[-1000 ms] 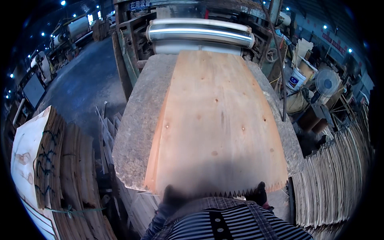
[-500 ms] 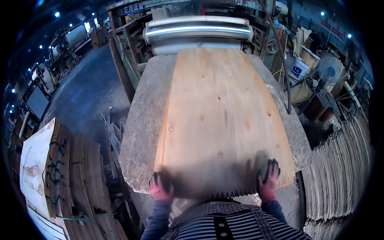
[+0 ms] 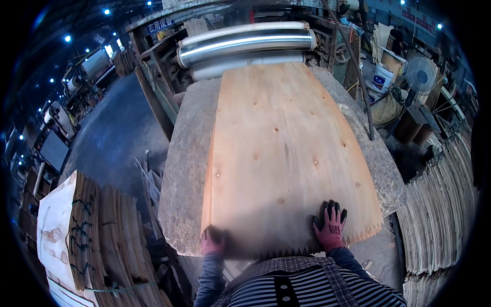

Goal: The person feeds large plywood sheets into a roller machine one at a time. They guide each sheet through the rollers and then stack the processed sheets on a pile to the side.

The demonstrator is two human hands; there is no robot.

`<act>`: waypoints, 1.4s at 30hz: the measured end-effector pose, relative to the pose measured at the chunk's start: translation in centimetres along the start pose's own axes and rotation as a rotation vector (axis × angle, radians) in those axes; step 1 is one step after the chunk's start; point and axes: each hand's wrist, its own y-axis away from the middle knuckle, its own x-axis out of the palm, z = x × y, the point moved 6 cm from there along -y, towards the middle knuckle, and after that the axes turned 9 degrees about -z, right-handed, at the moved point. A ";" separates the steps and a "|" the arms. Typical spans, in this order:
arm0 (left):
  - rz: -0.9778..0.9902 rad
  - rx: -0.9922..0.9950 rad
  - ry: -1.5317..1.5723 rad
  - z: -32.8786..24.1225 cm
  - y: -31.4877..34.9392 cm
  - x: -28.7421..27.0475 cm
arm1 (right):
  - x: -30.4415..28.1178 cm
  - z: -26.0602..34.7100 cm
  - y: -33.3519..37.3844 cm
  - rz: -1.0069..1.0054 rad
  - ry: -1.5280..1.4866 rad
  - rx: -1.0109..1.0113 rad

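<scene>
A long, pale wood veneer sheet (image 3: 276, 153) with several knots lies before me, its near edge jagged like saw teeth. The far end reaches the lower white roller of a roller machine (image 3: 248, 43). My right hand (image 3: 330, 227), in a pink glove with dark fingers, rests flat on the sheet near its close edge, fingers spread. At the near left corner is my left hand (image 3: 213, 243), gloved alike and touching the sheet. Its dark fingers blur into the shadow there, so their grip is unclear.
Under the sheet is a rough grey table (image 3: 186, 153). Stacked veneer (image 3: 115, 230) tied with cord stands left, a tall veneer stack (image 3: 434, 215) right. A thin pole (image 3: 360, 77) slants down at the table's right. Beyond it are a white bucket (image 3: 381, 79) and a fan (image 3: 421, 74).
My right hand has shifted left and inward on the sheet, fingers spreading wider. My left hand stays by the near left corner. The whole view has tilted slightly.
</scene>
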 end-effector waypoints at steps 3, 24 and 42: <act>-0.021 0.003 0.176 2.5 -1.2 1.0 | -0.2 0.2 0.0 0.000 0.012 -0.002; 0.008 -0.053 0.707 -4.2 -0.9 -5.7 | 0.6 -0.4 -0.2 0.072 0.091 0.023; 0.097 -0.133 0.152 -2.0 -1.9 -1.9 | -1.4 0.2 -0.6 -0.071 -0.059 0.025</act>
